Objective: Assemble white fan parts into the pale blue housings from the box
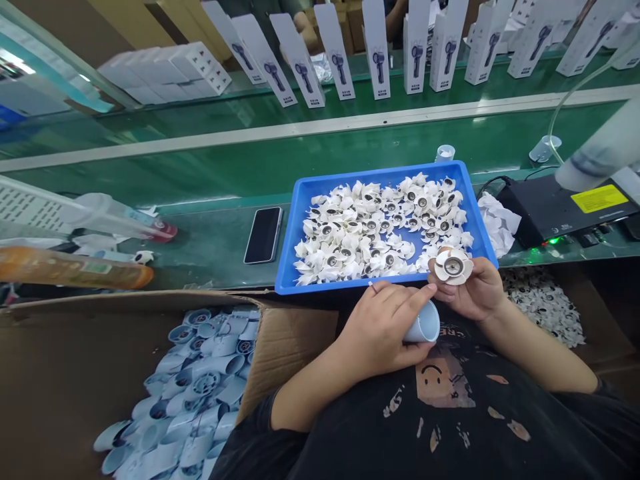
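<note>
My left hand (383, 327) is wrapped round a pale blue tube-shaped plastic housing (424, 323), its index finger stretched toward the other hand. My right hand (475, 287) pinches a white fan impeller (453, 265) with a metal hub, held face up just beyond the front edge of a blue tray (295, 220). The tray holds several more white impellers (380, 227) in a loose heap. Both hands are close together above my lap.
A cardboard box (60, 373) at the lower left is full of pale blue housings (200, 393). A black phone (263, 235) lies left of the tray. A green conveyor (250, 160) carries upright white product boxes (375, 47). A black device (560, 207) sits at the right, above more impellers (543, 303).
</note>
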`<state>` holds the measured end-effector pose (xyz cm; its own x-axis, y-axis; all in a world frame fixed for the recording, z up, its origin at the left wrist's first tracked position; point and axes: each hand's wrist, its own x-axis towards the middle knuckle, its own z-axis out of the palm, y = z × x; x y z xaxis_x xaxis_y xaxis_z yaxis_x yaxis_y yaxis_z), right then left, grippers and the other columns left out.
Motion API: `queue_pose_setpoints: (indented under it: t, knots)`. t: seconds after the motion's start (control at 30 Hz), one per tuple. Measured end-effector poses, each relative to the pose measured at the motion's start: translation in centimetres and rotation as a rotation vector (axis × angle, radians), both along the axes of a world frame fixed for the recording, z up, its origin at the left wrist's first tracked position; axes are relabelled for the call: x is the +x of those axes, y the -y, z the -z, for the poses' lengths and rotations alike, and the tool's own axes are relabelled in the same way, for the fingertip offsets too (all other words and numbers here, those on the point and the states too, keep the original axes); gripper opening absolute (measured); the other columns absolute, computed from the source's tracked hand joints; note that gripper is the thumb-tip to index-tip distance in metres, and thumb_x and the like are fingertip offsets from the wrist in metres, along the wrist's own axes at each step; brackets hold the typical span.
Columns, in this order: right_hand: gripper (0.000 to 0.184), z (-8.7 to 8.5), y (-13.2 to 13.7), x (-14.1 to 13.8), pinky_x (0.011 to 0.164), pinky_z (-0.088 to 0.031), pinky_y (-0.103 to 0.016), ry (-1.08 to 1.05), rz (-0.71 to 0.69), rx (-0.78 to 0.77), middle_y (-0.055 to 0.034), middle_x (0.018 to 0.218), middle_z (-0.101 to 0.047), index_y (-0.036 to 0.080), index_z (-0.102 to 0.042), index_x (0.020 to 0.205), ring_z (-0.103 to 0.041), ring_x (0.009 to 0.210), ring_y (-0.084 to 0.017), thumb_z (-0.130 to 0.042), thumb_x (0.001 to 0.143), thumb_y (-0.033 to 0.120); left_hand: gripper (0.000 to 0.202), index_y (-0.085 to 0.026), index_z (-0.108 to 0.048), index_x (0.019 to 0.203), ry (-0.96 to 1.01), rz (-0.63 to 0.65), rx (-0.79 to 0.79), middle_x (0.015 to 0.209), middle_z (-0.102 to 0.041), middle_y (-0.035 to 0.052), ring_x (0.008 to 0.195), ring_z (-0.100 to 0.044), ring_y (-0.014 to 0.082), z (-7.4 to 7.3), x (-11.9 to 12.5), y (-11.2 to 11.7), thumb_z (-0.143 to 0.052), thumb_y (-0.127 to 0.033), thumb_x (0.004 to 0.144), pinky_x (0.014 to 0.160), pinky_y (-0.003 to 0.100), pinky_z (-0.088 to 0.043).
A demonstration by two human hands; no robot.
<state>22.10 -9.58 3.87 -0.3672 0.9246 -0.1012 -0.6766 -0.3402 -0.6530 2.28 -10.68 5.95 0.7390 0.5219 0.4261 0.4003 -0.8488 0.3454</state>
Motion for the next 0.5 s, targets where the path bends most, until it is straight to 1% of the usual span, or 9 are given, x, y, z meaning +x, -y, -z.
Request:
queue_pose_setpoints:
  t: [0.2, 0.37, 0.43, 0.5]
  knots:
    - [0.024, 0.4, 0.2, -0.1, 0.048, -0.042, -0.019, 0.026, -0.006, 0.053, 0.0025, 0.063, -0.056, 0.017, -0.045, 0.078, -0.050, 0.050, -0.007, -0.063, 0.066, 0.029, 0.055, -0.012, -0.043, 0.133, 0.005, -0.032, 0.005, 0.105, -0.070, 0.0110, 0.094, -0.065, 0.0248, 0.5, -0.2, 0.0, -0.057, -0.036, 0.086, 0.083, 0.038, -0.045]
    - [0.027, 0.7, 0.0, -0.5, 0.048, -0.044, -0.019, 0.143, 0.010, 0.129, 0.0030, 0.063, -0.054, 0.018, -0.046, 0.082, -0.051, 0.049, -0.007, -0.063, 0.071, 0.036, 0.058, -0.014, -0.040, 0.136, -0.013, -0.063, -0.030, 0.109, -0.070, 0.0109, 0.098, -0.065, 0.0255, 1.0, -0.3, -0.3, -0.058, -0.037, 0.086, 0.085, 0.039, -0.046]
    - [0.028, 0.8, 0.0, -0.8, 0.047, -0.044, -0.021, 0.229, 0.051, 0.186, 0.0030, 0.061, -0.052, 0.018, -0.046, 0.082, -0.050, 0.048, -0.008, -0.061, 0.073, 0.041, 0.059, -0.014, -0.039, 0.136, -0.009, -0.046, -0.039, 0.110, -0.070, 0.0109, 0.099, -0.065, 0.0257, 1.3, -0.5, -0.4, -0.060, -0.038, 0.086, 0.085, 0.039, -0.047]
    - [0.030, 0.7, 0.1, -0.9, 0.045, -0.045, -0.023, 0.351, 0.145, 0.262, 0.0029, 0.059, -0.050, 0.019, -0.048, 0.084, -0.050, 0.046, -0.010, -0.058, 0.076, 0.045, 0.058, -0.015, -0.039, 0.136, -0.008, -0.040, -0.034, 0.111, -0.069, 0.0109, 0.100, -0.065, 0.0258, 1.6, -0.9, -0.6, -0.059, -0.038, 0.087, 0.086, 0.039, -0.048]
